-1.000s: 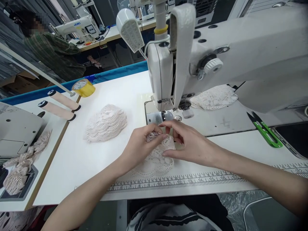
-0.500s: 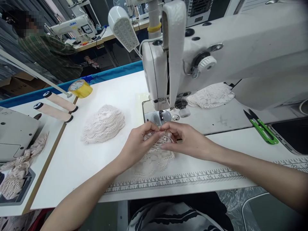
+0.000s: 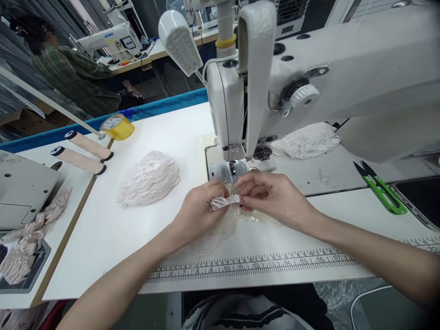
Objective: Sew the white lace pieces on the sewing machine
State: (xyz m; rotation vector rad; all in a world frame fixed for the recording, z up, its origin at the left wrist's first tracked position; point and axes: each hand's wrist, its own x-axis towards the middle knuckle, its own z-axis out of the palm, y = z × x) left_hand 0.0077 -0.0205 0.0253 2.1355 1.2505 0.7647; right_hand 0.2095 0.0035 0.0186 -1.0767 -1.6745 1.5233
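Observation:
My left hand (image 3: 202, 208) is closed round a piece of white lace (image 3: 222, 202), just in front of the needle plate (image 3: 220, 170) of the sewing machine (image 3: 227, 105). A folded edge of the lace sticks out between its fingers, and the rest hangs down onto the table. My right hand (image 3: 271, 195) pinches the right end of that folded edge with thumb and fingers. A stack of lace pieces (image 3: 149, 178) lies to the left. More lace (image 3: 305, 141) lies behind the machine's needle head.
Green-handled snips (image 3: 381, 188) and a phone (image 3: 419, 197) lie at the right. Yellow tape (image 3: 118, 127) and two thread cones (image 3: 79, 159) are at the left. A printed ruler (image 3: 240, 267) runs along the front edge. A person (image 3: 72, 78) sits at another machine.
The lace has been lifted and folded up in my left hand. My right hand has shifted slightly right, its fingers now at the fold's end. The view has shifted a little.

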